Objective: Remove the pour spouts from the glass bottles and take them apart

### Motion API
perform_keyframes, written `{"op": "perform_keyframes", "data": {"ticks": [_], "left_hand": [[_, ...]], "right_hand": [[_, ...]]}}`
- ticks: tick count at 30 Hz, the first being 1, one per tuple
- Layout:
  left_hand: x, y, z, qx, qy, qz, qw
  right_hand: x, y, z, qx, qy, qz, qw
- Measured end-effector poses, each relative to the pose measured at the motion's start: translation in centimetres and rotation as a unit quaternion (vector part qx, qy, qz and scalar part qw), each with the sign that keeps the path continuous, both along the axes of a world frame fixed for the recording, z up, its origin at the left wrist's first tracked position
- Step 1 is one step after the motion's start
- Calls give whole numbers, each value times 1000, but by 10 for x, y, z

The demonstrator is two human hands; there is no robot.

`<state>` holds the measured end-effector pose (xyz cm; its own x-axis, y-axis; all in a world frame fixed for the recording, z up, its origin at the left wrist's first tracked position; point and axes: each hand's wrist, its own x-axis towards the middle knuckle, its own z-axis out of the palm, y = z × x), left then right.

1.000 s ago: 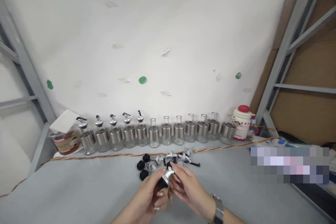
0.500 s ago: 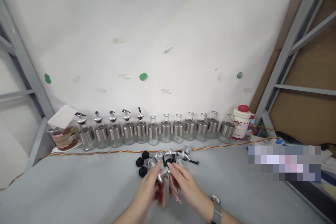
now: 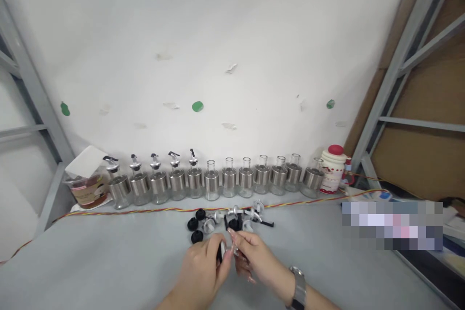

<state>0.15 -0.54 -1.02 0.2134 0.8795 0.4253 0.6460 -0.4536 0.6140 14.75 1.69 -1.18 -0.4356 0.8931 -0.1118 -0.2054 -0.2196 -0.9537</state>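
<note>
Low in the middle of the head view, my left hand is closed around a silver-and-black bottle pourer, mostly hidden by the fingers. My right hand pinches the pourer's other end at the fingertips; a watch is on that wrist. Just beyond the hands lies a loose pile of pourer parts: black stoppers to the left, silver caps with pale stems in the middle, and a black lever to the right.
Glass bottles with steel bands line the wall; the left ones carry pourers, the others have bare necks. A plastic tub and a red-lidded jar flank them. A twisted wire crosses the grey table.
My left hand has turned over so its back faces up, rotating the pourer. Both hands are drawn slightly nearer to me, with the right fingertips now at the pourer's end.
</note>
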Motion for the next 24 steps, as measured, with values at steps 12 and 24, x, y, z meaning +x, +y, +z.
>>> {"op": "perform_keyframes", "data": {"ticks": [12, 24], "left_hand": [[17, -3, 5, -227, -213, -32, 950], [2, 14, 24, -269, -421, 51, 865]], "right_hand": [[-4, -3, 0, 2, -55, -33, 998], [25, 18, 7, 67, -59, -212, 973]]}}
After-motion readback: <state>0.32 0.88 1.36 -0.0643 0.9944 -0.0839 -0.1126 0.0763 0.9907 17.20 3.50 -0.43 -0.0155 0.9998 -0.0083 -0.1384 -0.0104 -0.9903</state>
